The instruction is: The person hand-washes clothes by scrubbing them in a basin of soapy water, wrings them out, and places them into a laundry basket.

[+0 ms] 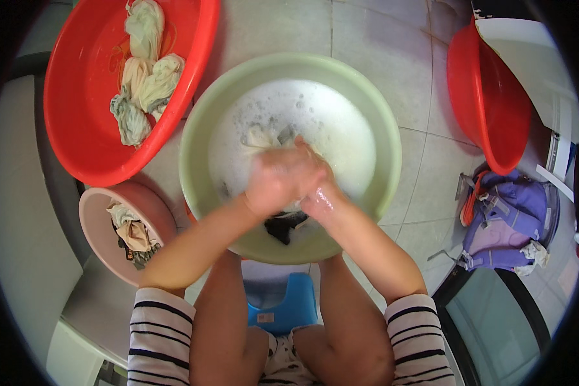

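A pale green plastic basin [193,173] full of white suds [347,125] stands between my knees. Over its middle my left hand [272,178], blurred, and my right hand [313,171] press together around a wet pale garment [259,137]. Part of the cloth shows beyond my fingers; the rest is hidden under my hands. A black piece of fabric [283,227] lies at the near side of the basin, just below my wrists; whether it belongs to the same garment I cannot tell. Wet shine and foam cover my right wrist.
Left of the basin, a large red basin [77,106] holds several twisted garments [147,82]. Closer, a pink tub [94,231] contains more clothes [134,236]. On the right are another red basin [468,91] and a purple backpack [506,217]. Beneath me is a blue plastic stool [301,299].
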`<state>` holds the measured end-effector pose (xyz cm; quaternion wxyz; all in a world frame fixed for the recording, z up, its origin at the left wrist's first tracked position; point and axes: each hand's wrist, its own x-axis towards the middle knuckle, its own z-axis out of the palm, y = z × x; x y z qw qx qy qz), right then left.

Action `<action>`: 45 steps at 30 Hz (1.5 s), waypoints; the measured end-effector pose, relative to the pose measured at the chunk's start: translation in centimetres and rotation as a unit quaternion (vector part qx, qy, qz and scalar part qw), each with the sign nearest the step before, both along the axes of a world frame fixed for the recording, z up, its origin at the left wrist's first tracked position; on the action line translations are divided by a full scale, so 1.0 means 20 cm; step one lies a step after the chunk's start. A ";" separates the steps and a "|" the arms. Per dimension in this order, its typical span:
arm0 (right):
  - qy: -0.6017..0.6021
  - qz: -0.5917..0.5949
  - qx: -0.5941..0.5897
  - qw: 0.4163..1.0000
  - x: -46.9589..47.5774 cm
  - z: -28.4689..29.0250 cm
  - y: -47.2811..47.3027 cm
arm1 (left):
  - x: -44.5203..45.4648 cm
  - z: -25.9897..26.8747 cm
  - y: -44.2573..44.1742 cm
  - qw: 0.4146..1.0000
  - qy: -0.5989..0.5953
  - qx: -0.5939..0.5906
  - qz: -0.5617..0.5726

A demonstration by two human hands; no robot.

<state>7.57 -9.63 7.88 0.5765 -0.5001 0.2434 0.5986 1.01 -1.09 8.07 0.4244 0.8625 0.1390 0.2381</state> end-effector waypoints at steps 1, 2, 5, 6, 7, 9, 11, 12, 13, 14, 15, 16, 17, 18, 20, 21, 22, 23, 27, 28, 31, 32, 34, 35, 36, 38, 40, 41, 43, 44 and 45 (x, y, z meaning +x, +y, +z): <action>-0.016 0.038 -0.032 0.999 0.01 0.06 0.05 | -0.01 -0.09 0.05 1.000 -0.004 0.004 0.018; 0.038 0.053 -0.079 0.995 0.09 0.10 0.08 | 0.01 -0.12 0.11 0.996 0.080 -0.011 0.032; -0.037 0.045 -0.027 0.998 0.22 0.07 0.10 | 0.05 -0.21 0.28 0.887 0.230 -0.370 0.154; -0.087 0.018 -0.026 0.996 0.26 0.04 0.10 | 0.05 -0.24 0.29 0.878 0.199 -0.408 0.150; -0.115 0.036 -0.022 0.992 0.29 -0.03 0.08 | 0.06 -0.26 0.29 0.869 0.165 -0.444 0.146; -0.167 0.076 -0.012 0.983 0.32 -0.16 0.04 | 0.05 -0.30 0.29 0.894 0.146 -0.409 0.107; -0.174 0.054 -0.042 0.982 0.28 -0.23 0.04 | 0.02 -0.36 0.27 0.948 0.173 -0.263 0.035; -0.189 0.057 -0.068 0.978 0.27 -0.30 0.00 | 0.02 -0.36 0.26 0.931 0.249 -0.267 0.024; -0.204 0.060 -0.093 0.973 0.25 -0.34 -0.01 | 0.02 -0.34 0.26 0.909 0.321 -0.267 0.014; -0.211 0.092 -0.126 0.965 0.24 -0.38 -0.04 | 0.02 -0.33 0.25 0.881 0.392 -0.265 0.004; -0.216 0.128 -0.156 0.955 0.21 -0.39 -0.05 | -0.01 -0.35 0.24 0.883 0.393 -0.256 0.020; -0.222 0.163 -0.186 0.943 0.19 -0.41 -0.07 | -0.05 -0.39 0.22 0.885 0.393 -0.247 0.035; -0.253 0.178 -0.202 0.929 0.16 -0.44 -0.08 | -0.08 -0.44 0.20 0.887 0.392 -0.238 0.049; -0.283 0.193 -0.219 0.914 0.14 -0.48 -0.10 | -0.11 -0.50 0.19 0.895 0.384 -0.222 0.054; -0.283 0.204 -0.211 0.913 0.14 -0.47 -0.06 | -0.14 -0.59 0.22 0.909 0.364 -0.187 0.073; -0.250 0.197 -0.196 0.928 0.16 -0.44 -0.03 | -0.12 -0.58 0.22 0.886 0.368 -0.262 0.105; -0.216 0.188 -0.180 0.941 0.18 -0.40 0.00 | -0.09 -0.54 0.24 0.857 0.369 -0.334 0.134; -0.200 0.117 -0.136 0.963 0.17 -0.35 0.03 | -0.06 -0.50 0.25 0.821 0.368 -0.404 0.164; -0.090 -0.067 -0.020 0.993 0.12 -0.20 0.08 | 0.01 -0.10 0.03 0.928 0.178 -0.315 0.088; -0.058 -0.080 0.005 0.995 0.12 -0.16 0.12 | -0.01 -0.03 -0.02 0.969 0.112 -0.213 0.063; 0.045 -0.086 0.016 0.995 0.08 0.04 0.13 | -0.03 -0.01 0.02 0.996 0.064 0.042 -0.047; 0.021 -0.071 -0.044 0.996 0.04 -0.02 0.13 | 0.00 -0.07 0.06 0.997 0.046 0.068 0.002; 0.018 -0.030 -0.054 0.998 0.03 0.06 0.14 | 0.03 -0.13 0.13 0.990 0.126 0.016 0.059; 0.016 -0.008 -0.058 0.998 0.02 0.09 0.15 | 0.03 -0.14 0.14 0.982 0.167 -0.008 0.089; 0.001 -0.010 -0.044 0.999 0.03 0.09 0.14 | 0.03 -0.13 0.11 0.979 0.178 0.050 0.086; 0.049 -0.080 -0.046 0.995 0.01 0.05 0.13 | 0.02 -0.04 0.02 0.986 0.086 0.131 0.065; 0.067 -0.114 -0.063 0.989 -0.01 0.04 0.13 | -0.01 0.10 -0.03 0.992 0.093 0.085 0.004; 0.061 -0.116 -0.078 0.988 -0.01 0.06 0.12 | 0.00 0.07 -0.02 0.994 0.064 0.089 -0.008; 0.049 -0.052 -0.092 0.993 -0.03 0.10 0.11 | -0.03 -0.05 0.06 0.995 0.021 0.098 -0.015; 0.035 0.004 -0.091 0.995 -0.03 0.12 0.10 | -0.03 -0.12 0.09 0.992 0.053 0.113 0.037; 0.020 0.054 -0.090 0.994 -0.02 0.12 0.09 | -0.02 -0.10 0.09 0.992 0.093 0.076 0.049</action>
